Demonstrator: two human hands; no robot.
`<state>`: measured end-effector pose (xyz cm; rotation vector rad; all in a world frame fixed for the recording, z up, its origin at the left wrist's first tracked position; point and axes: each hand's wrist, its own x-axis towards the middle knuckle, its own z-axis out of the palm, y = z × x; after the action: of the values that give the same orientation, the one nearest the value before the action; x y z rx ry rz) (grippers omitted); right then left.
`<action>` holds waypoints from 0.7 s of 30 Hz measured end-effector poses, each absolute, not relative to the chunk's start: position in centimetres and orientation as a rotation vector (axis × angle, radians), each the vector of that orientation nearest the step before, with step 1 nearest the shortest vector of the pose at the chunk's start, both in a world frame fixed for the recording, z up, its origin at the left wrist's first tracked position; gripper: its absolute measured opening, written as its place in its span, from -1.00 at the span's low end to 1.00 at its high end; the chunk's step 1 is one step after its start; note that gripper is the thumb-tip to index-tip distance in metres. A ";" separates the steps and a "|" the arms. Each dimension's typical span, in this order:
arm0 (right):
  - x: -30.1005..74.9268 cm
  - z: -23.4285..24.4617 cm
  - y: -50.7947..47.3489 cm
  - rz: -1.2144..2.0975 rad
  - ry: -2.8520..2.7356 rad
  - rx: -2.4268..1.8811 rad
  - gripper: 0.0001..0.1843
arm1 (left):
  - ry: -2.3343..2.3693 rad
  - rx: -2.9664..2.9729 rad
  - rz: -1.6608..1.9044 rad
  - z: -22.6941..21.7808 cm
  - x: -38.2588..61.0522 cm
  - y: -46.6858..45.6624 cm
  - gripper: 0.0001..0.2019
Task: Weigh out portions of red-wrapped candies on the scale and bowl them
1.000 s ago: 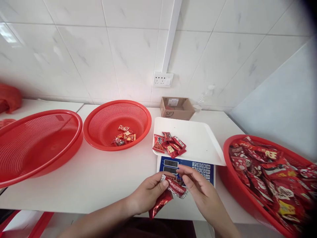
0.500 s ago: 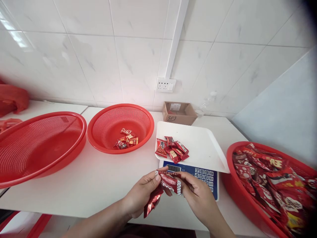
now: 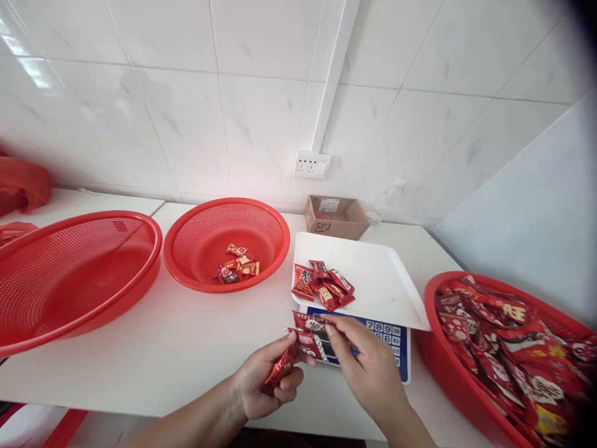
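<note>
My left hand is closed around red candy packets; one with a dotted edge sticks out past the thumb. Between the thumb and fingers of my right hand is another red candy packet with white lettering. Both hands are in front of a digital scale, whose keypad is partly covered by my right hand. On the scale's white tray lies a small pile of red candy packets, toward its left side.
A red basket heaped with packets stands at the right. The middle red basket holds several packets; another red basket is at the left. A cardboard box and a clear plastic bottle are by the wall.
My right hand has drawn one packet up and apart from those in my left hand. The left hand's fingers have curled around its packets. The pile on the tray looks the same.
</note>
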<state>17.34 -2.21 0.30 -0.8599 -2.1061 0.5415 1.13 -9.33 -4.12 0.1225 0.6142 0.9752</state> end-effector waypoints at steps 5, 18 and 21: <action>17.6 -0.7 1.5 0.266 -1.973 -0.892 -0.76 | 0.657 0.160 0.994 -4.6 1.1 -9.6 -0.67; 18.1 -3.9 4.3 0.240 -2.142 -0.931 -0.55 | 0.734 0.316 1.041 -4.1 1.0 -9.9 -0.64; 19.1 -2.8 1.8 0.424 -2.039 -0.971 -0.65 | 0.801 0.495 1.062 -3.5 1.2 -10.0 -0.65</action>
<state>19.12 1.78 -2.83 -0.9711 -2.0389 0.4241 1.16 -9.97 -3.52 0.4952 0.8011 1.0624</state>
